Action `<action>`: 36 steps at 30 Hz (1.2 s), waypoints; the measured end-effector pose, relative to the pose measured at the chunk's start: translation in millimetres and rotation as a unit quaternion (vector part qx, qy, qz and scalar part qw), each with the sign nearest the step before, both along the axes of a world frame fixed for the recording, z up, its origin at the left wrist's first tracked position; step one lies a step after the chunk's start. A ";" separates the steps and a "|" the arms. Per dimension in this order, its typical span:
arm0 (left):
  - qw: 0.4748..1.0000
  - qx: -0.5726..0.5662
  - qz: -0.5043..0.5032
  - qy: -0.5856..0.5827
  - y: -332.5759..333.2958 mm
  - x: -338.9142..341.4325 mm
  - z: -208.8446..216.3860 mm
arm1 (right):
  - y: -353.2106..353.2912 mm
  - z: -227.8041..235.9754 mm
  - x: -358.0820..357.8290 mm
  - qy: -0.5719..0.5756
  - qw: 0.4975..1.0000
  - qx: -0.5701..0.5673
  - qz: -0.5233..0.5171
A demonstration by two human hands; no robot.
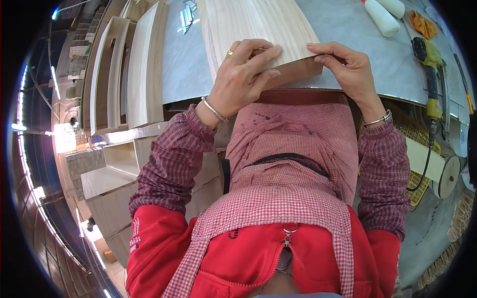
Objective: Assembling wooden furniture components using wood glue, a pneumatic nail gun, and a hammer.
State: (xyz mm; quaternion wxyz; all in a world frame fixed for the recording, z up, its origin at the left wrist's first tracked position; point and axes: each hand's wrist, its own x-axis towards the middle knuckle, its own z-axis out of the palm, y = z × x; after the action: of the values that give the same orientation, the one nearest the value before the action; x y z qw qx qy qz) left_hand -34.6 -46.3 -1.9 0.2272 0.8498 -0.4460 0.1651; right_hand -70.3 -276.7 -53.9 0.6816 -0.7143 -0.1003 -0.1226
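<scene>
A pale wooden box-like piece (258,25) with a broad grained top lies on the grey-covered table in front of me, its near side face showing below the top edge. My left hand (243,74) is bent over the near edge, fingertips on the top and thumb lower by the edge; it grips the piece there, though the palm side is hidden. At the near right corner, my right hand (348,69) pinches the piece between thumb and forefinger. Its other fingers are curled.
Metal strips (186,19) lie behind the piece, left. Right are a white bottle (381,19), an orange cloth (423,25) and a yellow-green power tool (427,52) with a hose. Wooden frames (144,69) stand left. A yellow crate (420,186) sits below the table.
</scene>
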 end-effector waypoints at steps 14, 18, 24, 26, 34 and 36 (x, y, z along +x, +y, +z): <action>0.998 0.046 -0.030 0.019 8.7 5.6 -10.6 | -2.7 -1.3 2.4 -0.011 1.000 -0.008 0.010; 0.998 0.048 -0.029 0.017 9.2 6.1 -12.4 | -3.6 -1.2 1.3 -0.014 1.000 -0.009 0.010; 0.998 0.049 -0.022 0.023 8.9 3.9 -10.7 | -7.2 2.2 4.3 -0.021 0.999 -0.022 0.034; 0.998 0.048 -0.025 0.025 8.7 4.3 -11.5 | -9.4 1.2 5.4 -0.019 0.999 -0.020 0.037; 0.999 0.041 -0.023 0.027 9.9 4.3 -14.4 | -12.7 1.2 9.6 0.006 0.998 -0.038 0.057; 0.999 0.041 -0.023 0.028 9.9 4.4 -14.1 | -12.0 1.3 9.3 0.003 0.998 -0.038 0.054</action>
State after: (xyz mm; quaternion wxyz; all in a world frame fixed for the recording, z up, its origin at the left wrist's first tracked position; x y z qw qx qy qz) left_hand -30.2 -36.3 -16.0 0.2087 0.8523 -0.4651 0.1174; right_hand -60.9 -288.7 -52.6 0.6596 -0.7340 -0.1409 -0.0796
